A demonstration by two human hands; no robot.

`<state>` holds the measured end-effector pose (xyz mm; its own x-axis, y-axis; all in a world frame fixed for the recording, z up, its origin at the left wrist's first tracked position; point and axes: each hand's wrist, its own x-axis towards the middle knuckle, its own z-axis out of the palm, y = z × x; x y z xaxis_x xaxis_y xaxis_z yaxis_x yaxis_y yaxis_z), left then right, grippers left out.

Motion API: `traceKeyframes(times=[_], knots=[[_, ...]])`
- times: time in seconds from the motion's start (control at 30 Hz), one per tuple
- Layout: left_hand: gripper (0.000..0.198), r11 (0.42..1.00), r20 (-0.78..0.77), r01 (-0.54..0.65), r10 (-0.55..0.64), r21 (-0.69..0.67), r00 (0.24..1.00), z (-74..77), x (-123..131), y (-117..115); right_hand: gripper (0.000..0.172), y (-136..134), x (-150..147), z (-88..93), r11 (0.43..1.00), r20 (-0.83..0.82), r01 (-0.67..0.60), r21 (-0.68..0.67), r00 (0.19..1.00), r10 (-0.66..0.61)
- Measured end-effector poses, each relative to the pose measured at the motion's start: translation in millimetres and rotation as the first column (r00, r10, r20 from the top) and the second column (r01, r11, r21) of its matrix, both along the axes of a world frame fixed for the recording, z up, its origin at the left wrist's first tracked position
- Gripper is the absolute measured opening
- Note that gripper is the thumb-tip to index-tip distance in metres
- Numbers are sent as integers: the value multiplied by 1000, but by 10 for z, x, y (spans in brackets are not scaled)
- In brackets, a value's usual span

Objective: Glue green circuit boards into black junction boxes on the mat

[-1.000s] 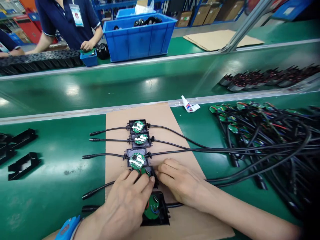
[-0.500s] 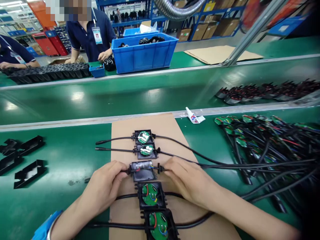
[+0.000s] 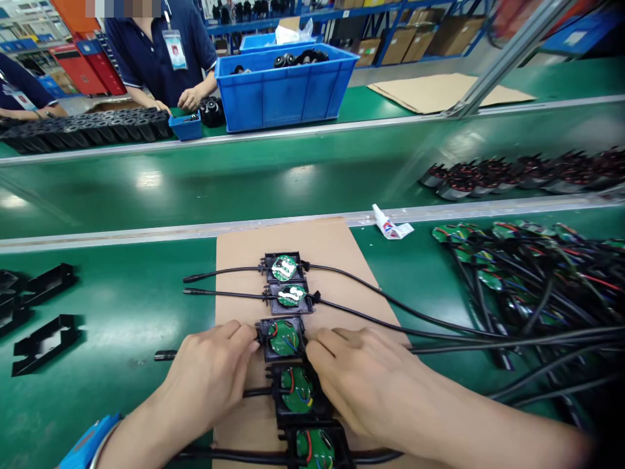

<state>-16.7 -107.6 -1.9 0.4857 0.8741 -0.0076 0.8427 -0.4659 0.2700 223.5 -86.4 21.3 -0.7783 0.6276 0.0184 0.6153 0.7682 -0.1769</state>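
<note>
Several black housings with round green circuit boards lie in a column on a brown cardboard sheet [image 3: 244,260], each with black cables running left and right. The top two, the first housing [image 3: 284,267] and the second housing [image 3: 291,296], carry white paste. My left hand [image 3: 209,378] pinches the left side of the third housing [image 3: 283,337], whose board shows red and blue wires. My right hand [image 3: 361,381] presses its right lower corner and overlaps the fourth housing [image 3: 295,391]. A fifth housing [image 3: 315,449] sits at the bottom edge.
A tangled pile of cabled boards [image 3: 527,273] lies to the right, black brackets [image 3: 46,332] to the left, and a white tube [image 3: 390,228] by the rail. Across the green conveyor [image 3: 195,182] are a blue crate [image 3: 288,85], dark motors [image 3: 512,172] and a co-worker's hands [image 3: 188,98].
My hands went from the fourth housing to the third. Its face looked grey half a second ago and now shows a green board with coloured wires. Both hands have closed in on it.
</note>
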Motion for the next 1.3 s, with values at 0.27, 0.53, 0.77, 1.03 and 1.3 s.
traceKeyframes(times=[0.27, 0.53, 0.77, 1.03, 1.3], knots=[[21, 998, -2, 35, -35, 43, 999, 43, 65, 19, 9, -17, -75, 15, 999, 13, 42, -30, 999, -42], [23, 998, 78, -8, 12, -54, 997, 31, 53, 71, 26, 80, -129, 21, 993, 18, 20, -120, 1000, -18], [19, 989, 312, 4, 43, -149, 949, 67, 84, 126, 16, 88, -225, 29, 993, 74, -46, -107, 996, 54], [27, 963, -90, 168, -152, 212, 984, -39, 126, 53, 19, 80, -181, -20, 978, 18, 28, -204, 1000, -25], [16, 952, -486, 274, -177, 135, 856, -12, 343, -6, 20, 95, -217, 16, 973, 19, 2, -233, 1000, 2]])
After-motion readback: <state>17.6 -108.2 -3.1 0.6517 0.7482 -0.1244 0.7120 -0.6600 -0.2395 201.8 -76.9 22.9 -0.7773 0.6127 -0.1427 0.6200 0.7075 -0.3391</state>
